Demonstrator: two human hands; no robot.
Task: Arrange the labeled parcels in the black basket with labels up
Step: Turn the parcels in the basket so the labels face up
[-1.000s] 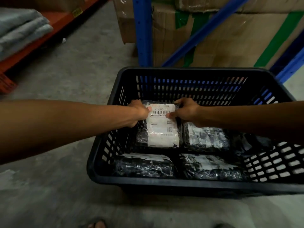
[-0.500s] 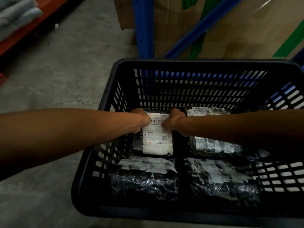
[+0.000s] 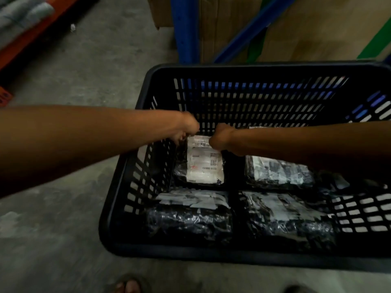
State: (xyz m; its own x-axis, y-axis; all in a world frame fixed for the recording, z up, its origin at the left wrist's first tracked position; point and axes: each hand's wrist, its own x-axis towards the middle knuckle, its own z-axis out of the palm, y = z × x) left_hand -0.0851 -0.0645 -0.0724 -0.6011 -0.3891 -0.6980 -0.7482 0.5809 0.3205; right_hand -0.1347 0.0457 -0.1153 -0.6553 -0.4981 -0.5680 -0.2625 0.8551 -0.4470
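- Two hands meet at the far end of one parcel inside the basket — left hand (image 3: pixel 187 131) curled shut on the parcel's far left corner, right hand (image 3: pixel 221 139) curled shut on its far right corner.
- Held parcel (image 3: pixel 203 166): black wrap, white label facing up, barcode strip near the hands; sits in the far-left spot of the basket floor, close to the left wall.
- Both forearms reach in from the near side, left one crossing over the basket's left rim.
- Far-right parcel (image 3: pixel 277 172) just beside the held one, partly hidden under the right forearm; pale crumpled label patch on top.
- Near-left parcel (image 3: pixel 190 212): shiny black wrap, white label at its far edge, facing up.
- Near-right parcel (image 3: pixel 285 216): same wrap, wrinkled white label on top.
- Something dark lies further right in the basket — too murky to tell what.
- Black basket (image 3: pixel 118 208): slotted walls, stands on the concrete floor (image 3: pixel 63 240).
- Beyond it, a blue rack post (image 3: pixel 186 28) and cardboard boxes (image 3: pixel 306 28).
- Orange shelf (image 3: pixel 31 37) at far left carries folded grey cloth (image 3: pixel 19 15).
- Sandalled toes (image 3: pixel 129 285) at the bottom edge.
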